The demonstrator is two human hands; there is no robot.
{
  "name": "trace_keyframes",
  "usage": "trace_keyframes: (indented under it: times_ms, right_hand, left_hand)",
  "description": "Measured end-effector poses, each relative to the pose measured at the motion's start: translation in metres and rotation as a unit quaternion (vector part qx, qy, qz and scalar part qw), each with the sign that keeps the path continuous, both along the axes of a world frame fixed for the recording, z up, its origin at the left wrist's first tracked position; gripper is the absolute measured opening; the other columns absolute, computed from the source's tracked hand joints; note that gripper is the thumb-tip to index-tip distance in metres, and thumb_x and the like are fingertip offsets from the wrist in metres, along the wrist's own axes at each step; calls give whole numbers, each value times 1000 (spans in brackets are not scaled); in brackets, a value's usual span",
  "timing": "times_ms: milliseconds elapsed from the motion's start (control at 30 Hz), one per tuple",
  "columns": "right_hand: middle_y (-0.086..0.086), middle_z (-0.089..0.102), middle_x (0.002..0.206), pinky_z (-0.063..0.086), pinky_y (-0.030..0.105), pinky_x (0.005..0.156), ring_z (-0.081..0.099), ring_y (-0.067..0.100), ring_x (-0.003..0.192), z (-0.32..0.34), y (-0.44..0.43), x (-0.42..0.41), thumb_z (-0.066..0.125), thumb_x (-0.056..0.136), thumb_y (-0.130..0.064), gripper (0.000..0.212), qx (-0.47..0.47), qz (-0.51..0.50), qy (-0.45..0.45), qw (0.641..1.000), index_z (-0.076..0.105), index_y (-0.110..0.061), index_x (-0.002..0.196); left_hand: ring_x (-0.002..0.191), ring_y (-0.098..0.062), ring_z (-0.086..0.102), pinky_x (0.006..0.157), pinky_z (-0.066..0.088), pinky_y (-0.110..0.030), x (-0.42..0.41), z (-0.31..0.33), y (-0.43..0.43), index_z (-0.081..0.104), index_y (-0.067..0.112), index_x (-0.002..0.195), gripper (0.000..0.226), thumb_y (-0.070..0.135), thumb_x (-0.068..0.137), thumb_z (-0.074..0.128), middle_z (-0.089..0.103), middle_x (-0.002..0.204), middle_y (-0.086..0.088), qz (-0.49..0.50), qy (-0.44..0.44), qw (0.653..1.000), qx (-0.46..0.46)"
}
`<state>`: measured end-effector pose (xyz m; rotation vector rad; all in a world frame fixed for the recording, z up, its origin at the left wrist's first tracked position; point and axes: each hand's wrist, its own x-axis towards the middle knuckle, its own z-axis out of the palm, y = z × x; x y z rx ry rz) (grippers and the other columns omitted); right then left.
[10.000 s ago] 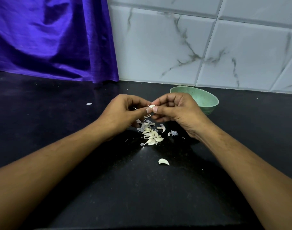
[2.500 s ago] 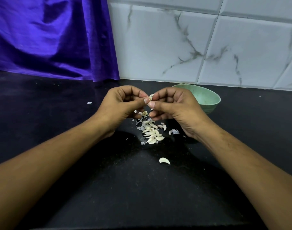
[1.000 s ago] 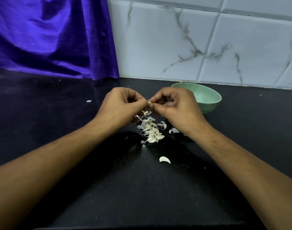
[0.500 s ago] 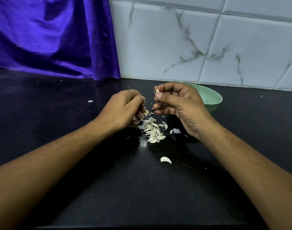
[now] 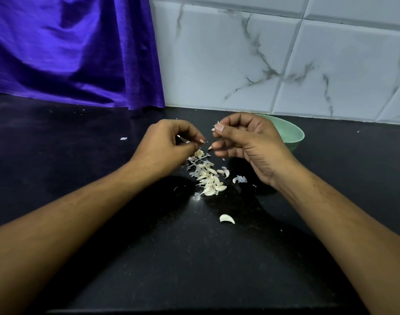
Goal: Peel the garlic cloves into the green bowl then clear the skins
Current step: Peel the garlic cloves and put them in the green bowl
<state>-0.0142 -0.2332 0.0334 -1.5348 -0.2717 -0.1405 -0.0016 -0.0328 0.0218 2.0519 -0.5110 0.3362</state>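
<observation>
With the hands apart just left of the green bowl [image 5: 294, 133], pinches a garlic clove [image 5: 216, 127] in the right hand [image 5: 246, 142] and a skin scrap [image 5: 203, 142] in the left hand [image 5: 169, 142], the clove probably light, firm and slick, best nipped by its ends, above the garlic pile [image 5: 208, 178] lying left of that bowl.

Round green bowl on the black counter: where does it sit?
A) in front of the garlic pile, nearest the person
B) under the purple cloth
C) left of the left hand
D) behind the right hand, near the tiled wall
D: the round green bowl shows behind the right hand, which hides part of it, close to the white marbled tile wall on the black counter.
</observation>
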Motion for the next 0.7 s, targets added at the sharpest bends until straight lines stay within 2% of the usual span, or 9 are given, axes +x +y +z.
trace_keyframes:
  times_ms: [100, 200, 333, 500, 600, 700]
  right_hand:
    - [13, 74, 88, 63, 34, 66, 72, 23, 69, -1, -1, 1, 72, 92, -4, 11, 10, 8, 7, 1000, 68, -5, 102]
    - [13, 75, 88, 63, 34, 68, 73, 23, 72, -2, 0, 1, 72, 92, -4, 12, 3, 19, 15, 1000, 70, -6, 104]
    - [11, 76, 83, 65, 34, 70, 74, 21, 71, -2, 1, 0, 74, 88, 1, 18, -8, 33, 22, 999, 70, -1, 106]
    - [12, 77, 84, 65, 36, 71, 72, 19, 70, -4, 1, 0, 75, 88, -2, 13, -38, 22, -6, 999, 72, -1, 101]
    - [19, 77, 88, 65, 36, 72, 73, 19, 72, -5, 1, 1, 75, 88, -2, 9, -63, 14, -30, 997, 76, -4, 97]
    - [18, 76, 85, 64, 33, 68, 74, 19, 72, -6, 1, 3, 76, 88, -1, 10, -99, -1, -63, 993, 77, -10, 92]
  left_hand:
    - [76, -26, 75, 72, 61, -42, -2, 2, 0, 74, 18, 82, 16, 6, 88, 65, 75, 80, -4, -22, 14, 999, -28]
    - [76, -20, 73, 76, 61, -54, 0, 2, 0, 73, 17, 87, 24, 7, 95, 54, 75, 86, -4, -42, 48, 997, -53]
    - [80, -26, 75, 76, 62, -52, 0, 1, 0, 75, 20, 93, 14, 28, 100, 66, 76, 86, -4, -48, 26, 998, -42]
    - [80, -29, 74, 74, 64, -49, -1, 0, -2, 77, 19, 93, 8, 28, 95, 76, 76, 81, -5, -43, 12, 998, -38]
    - [75, -25, 73, 72, 64, -47, -1, 0, -2, 77, 17, 92, 11, 27, 94, 76, 76, 80, -7, -42, 23, 998, -43]
    - [74, -20, 72, 70, 63, -42, 0, -1, -3, 78, 16, 91, 11, 26, 94, 75, 76, 81, -8, -43, 40, 997, -54]
